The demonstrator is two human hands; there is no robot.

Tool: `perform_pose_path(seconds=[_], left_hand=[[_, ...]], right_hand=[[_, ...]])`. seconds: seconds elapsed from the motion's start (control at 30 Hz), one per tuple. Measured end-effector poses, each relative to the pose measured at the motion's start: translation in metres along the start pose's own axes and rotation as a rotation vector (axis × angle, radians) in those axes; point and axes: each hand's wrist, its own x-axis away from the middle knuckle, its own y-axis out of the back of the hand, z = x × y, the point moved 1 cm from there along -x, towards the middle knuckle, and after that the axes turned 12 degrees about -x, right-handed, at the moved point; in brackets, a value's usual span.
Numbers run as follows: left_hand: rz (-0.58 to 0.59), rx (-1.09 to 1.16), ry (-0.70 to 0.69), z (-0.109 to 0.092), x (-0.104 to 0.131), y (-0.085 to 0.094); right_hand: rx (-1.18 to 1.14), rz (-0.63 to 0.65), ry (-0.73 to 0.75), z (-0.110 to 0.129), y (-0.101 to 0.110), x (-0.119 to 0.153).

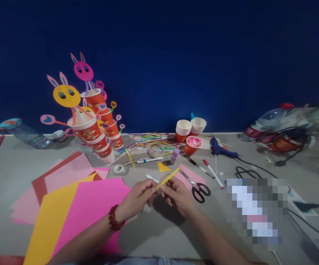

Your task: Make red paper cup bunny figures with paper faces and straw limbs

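Note:
Between my two hands is a thin yellow strip, slanting up and to the right over the table. My left hand, with a dark red bead bracelet at its wrist, pinches the strip's lower end. Close beside it, the fingers of my right hand are also closed on the strip. Black-handled scissors lie just right of my right hand, partly on a pink paper piece. A yellow paper scrap and a white-capped pen lie beyond my fingers.
Coloured paper sheets spread at left, below stacked red cups with paper rabbit faces. Several thin coloured sticks, a purple glue stick and paper cups stand or lie behind. A corded blue glue gun and markers lie right.

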Motion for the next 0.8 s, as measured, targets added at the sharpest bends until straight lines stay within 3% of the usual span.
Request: perform_pose_path(seconds=[0.2, 0.33, 0.47, 0.67, 0.8], left_hand=[[-0.128, -0.546, -0.170, -0.008, 0.007, -0.003], [-0.107, -0.817, -0.230, -0.012, 0.007, -0.001], [-0.107, -0.839, -0.284, -0.011, 0.004, 0.000], [-0.307, -0.786, -0.396, -0.002, 0.008, -0.002], [-0.371, -0.746, -0.442, -0.001, 0.010, -0.003]], right_hand=[[0.064, 0.062, 0.018, 0.002, 0.002, 0.001], [0.040, 0.069, 0.019, 0.000, 0.002, 0.001], [-0.001, 0.054, 0.030, -0.001, 0.001, 0.002], [-0.092, -0.003, 0.139, -0.005, -0.011, 0.007], [-0.135, 0.009, 0.168, -0.007, -0.016, 0.009]])
